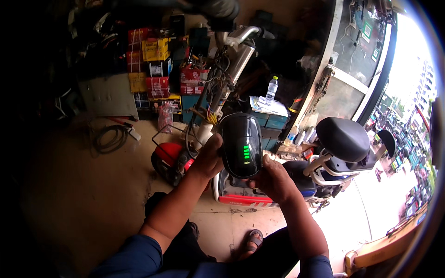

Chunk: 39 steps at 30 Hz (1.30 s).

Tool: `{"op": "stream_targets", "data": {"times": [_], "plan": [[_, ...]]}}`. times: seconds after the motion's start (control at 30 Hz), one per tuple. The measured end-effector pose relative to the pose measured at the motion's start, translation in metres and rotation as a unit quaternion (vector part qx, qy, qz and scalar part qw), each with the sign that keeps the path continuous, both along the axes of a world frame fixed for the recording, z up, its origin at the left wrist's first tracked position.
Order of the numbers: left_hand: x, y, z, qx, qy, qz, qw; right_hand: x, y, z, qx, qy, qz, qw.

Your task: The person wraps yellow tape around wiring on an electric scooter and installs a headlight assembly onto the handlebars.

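Note:
A glossy black oval display unit (240, 143) with a column of green lit bars is held up at the middle of the view. My left hand (207, 157) grips its left side and my right hand (272, 178) holds its lower right. Behind it stands a scooter with a bare steering column (238, 60), loose cables, a yellow bundle of wires, a red front fender (168, 153) and a red-striped deck (237, 198). A black saddle (342, 139) sits at the right.
Stacked boxes (157, 69) and a grey cabinet (106, 95) line the back. A coiled hose (109, 139) lies on the left floor. A water bottle (271, 90) stands on papers. A glazed door frame (352, 83) opens onto parked scooters; an orange beam (380, 248) is at lower right.

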State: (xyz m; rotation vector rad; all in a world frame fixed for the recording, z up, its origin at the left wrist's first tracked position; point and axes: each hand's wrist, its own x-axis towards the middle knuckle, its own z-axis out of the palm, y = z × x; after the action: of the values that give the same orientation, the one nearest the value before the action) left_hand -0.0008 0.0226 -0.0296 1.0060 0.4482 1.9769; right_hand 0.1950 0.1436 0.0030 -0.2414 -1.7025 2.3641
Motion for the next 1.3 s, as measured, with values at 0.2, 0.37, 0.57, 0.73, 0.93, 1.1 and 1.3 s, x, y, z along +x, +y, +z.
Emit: {"op": "stream_targets", "data": {"times": [0.2, 0.37, 0.57, 0.73, 0.93, 1.1, 1.3], "plan": [[0.003, 0.005, 0.005, -0.028, 0.024, 0.077, 0.996, -0.013, 0.028, 0.012, -0.085, -0.013, 0.052, 0.995], [0.025, -0.005, 0.023, -0.024, 0.057, 0.126, 0.99, -0.018, 0.056, 0.002, -0.036, 0.031, 0.049, 0.998], [0.064, -0.087, 0.043, -0.277, 0.382, 0.491, 0.732, -0.013, 0.056, -0.016, -0.066, 0.106, -0.025, 0.992], [0.106, -0.013, 0.183, -0.071, 0.669, 0.531, 0.515, -0.028, 0.049, -0.03, -0.05, 0.097, -0.064, 0.992], [0.011, 0.176, 0.298, -0.143, 0.725, 0.576, 0.348, -0.031, 0.045, -0.029, -0.097, 0.149, -0.035, 0.984], [-0.141, 0.291, 0.352, -0.235, 0.853, 0.462, 0.054, -0.05, 0.049, -0.058, -0.13, 0.172, -0.042, 0.975], [-0.196, 0.328, 0.389, -0.562, 0.702, 0.33, 0.286, -0.063, 0.068, -0.063, 0.012, 0.164, -0.019, 0.986]]}}
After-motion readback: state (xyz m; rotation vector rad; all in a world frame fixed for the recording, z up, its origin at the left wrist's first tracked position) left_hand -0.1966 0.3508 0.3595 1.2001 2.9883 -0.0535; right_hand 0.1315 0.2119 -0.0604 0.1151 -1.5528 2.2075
